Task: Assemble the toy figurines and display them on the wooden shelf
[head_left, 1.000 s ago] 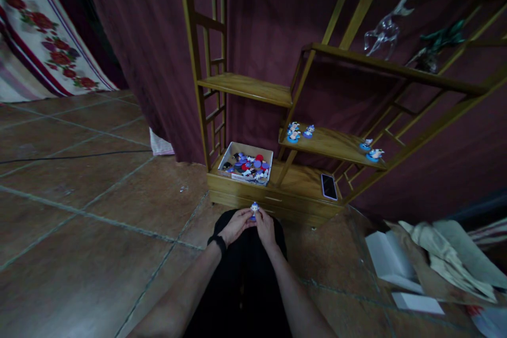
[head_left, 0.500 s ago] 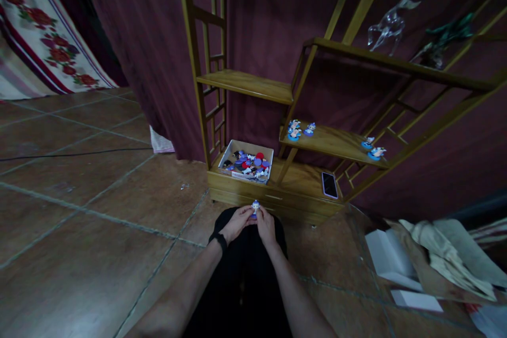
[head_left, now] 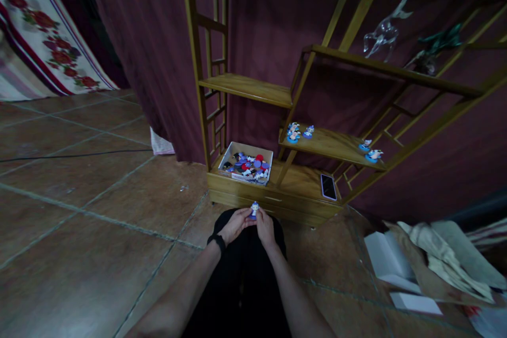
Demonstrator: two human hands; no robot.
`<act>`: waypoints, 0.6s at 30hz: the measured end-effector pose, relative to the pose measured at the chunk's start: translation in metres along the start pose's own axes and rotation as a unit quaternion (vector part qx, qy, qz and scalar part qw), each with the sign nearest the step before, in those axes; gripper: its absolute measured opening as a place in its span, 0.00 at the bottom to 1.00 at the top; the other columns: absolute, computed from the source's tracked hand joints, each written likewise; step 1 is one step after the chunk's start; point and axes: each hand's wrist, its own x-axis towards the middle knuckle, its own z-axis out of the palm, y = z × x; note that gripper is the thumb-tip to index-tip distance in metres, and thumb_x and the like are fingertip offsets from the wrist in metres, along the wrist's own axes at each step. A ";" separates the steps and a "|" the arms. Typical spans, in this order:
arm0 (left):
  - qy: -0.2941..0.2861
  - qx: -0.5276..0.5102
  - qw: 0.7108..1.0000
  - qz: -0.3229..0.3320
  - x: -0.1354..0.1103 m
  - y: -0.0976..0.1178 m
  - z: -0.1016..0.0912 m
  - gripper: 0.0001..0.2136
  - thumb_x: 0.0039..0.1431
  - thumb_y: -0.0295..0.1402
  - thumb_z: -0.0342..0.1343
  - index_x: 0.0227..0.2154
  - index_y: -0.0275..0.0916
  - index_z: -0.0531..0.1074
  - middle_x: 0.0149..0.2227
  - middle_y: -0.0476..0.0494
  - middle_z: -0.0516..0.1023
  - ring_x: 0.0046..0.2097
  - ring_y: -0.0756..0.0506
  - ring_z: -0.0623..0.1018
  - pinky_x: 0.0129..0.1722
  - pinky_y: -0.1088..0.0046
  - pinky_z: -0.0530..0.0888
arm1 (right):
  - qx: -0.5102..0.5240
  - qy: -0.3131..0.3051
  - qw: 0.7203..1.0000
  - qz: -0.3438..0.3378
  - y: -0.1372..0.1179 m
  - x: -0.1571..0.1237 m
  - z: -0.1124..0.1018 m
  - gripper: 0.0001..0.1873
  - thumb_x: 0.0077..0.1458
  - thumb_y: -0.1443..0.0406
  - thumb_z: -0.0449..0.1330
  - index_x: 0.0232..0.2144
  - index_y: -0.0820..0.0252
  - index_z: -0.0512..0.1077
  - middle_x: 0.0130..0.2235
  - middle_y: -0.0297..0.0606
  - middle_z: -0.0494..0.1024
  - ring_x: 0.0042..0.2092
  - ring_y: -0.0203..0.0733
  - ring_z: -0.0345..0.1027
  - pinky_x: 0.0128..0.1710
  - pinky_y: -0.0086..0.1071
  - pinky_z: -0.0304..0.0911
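One small purple-and-white toy (head_left: 254,210) is held upright near the knees (head_left: 222,218), in the grip of the left hand (head_left: 235,224) and the right hand (head_left: 265,227). Some other toys (head_left: 308,132) are already stood on the shelf (head_left: 335,143), while many loose parts (head_left: 249,165) are left in the open box (head_left: 247,148).

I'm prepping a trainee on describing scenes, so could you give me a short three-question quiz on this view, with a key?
1. True or false: the left hand and the right hand both touch the purple-and-white figurine.

2. As seen in the picture, where is the phone-like device relative to the open box of small pieces?
A) Inside it
B) To its left
C) To its right

3. Fill in: the black band is worn on the ____ wrist.

Key: 1. True. 2. C. 3. Left.
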 end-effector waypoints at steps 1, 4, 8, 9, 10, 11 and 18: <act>-0.002 -0.001 1.000 -0.001 0.000 0.000 0.000 0.09 0.51 0.31 0.58 0.33 0.30 0.73 0.32 0.36 0.78 0.33 0.47 0.77 0.40 0.69 0.73 | -0.001 0.000 1.000 0.000 0.000 0.000 0.000 0.20 0.57 0.59 0.42 0.44 0.54 0.70 0.43 0.35 0.76 0.43 0.40 0.69 0.44 0.29 0.60; -0.011 -0.002 1.000 0.000 -0.001 0.000 -0.001 0.09 0.50 0.32 0.59 0.33 0.30 0.73 0.33 0.37 0.77 0.34 0.48 0.77 0.40 0.69 0.73 | -0.003 0.000 1.000 -0.008 0.002 0.000 0.001 0.21 0.57 0.60 0.42 0.45 0.55 0.69 0.44 0.36 0.75 0.44 0.40 0.69 0.45 0.30 0.59; -0.019 0.002 1.000 0.005 -0.003 0.000 -0.002 0.11 0.49 0.33 0.60 0.34 0.31 0.73 0.33 0.38 0.77 0.34 0.48 0.76 0.41 0.68 0.72 | -0.007 0.000 1.000 -0.006 0.003 -0.001 0.000 0.20 0.57 0.60 0.42 0.44 0.56 0.70 0.43 0.37 0.76 0.43 0.40 0.69 0.44 0.30 0.60; -0.021 0.004 1.000 0.006 -0.003 0.000 -0.002 0.11 0.48 0.33 0.60 0.34 0.31 0.73 0.33 0.38 0.77 0.34 0.48 0.76 0.41 0.68 0.72 | -0.007 -0.001 1.000 -0.007 0.002 -0.001 0.000 0.20 0.57 0.60 0.42 0.44 0.56 0.70 0.42 0.37 0.76 0.43 0.40 0.69 0.44 0.30 0.60; -0.021 0.005 1.000 0.007 -0.002 0.000 -0.002 0.11 0.48 0.33 0.60 0.34 0.31 0.73 0.33 0.38 0.77 0.34 0.48 0.76 0.41 0.68 0.72 | -0.007 -0.003 1.000 -0.008 0.002 -0.001 -0.001 0.20 0.57 0.60 0.42 0.44 0.56 0.70 0.42 0.37 0.76 0.43 0.40 0.69 0.44 0.30 0.60; -0.019 0.006 1.000 0.008 -0.002 -0.001 -0.003 0.11 0.48 0.33 0.60 0.33 0.31 0.73 0.33 0.39 0.77 0.34 0.48 0.76 0.40 0.68 0.72 | -0.008 -0.005 1.000 -0.010 0.001 -0.001 -0.001 0.20 0.57 0.60 0.42 0.44 0.56 0.70 0.41 0.37 0.76 0.42 0.40 0.69 0.44 0.30 0.60; -0.014 0.011 1.000 0.004 0.000 -0.001 -0.004 0.11 0.47 0.33 0.61 0.32 0.31 0.73 0.32 0.39 0.77 0.33 0.49 0.76 0.40 0.70 0.72 | -0.018 -0.007 1.000 -0.018 -0.004 -0.003 -0.005 0.18 0.56 0.60 0.44 0.42 0.54 0.70 0.39 0.36 0.77 0.40 0.40 0.70 0.41 0.29 0.61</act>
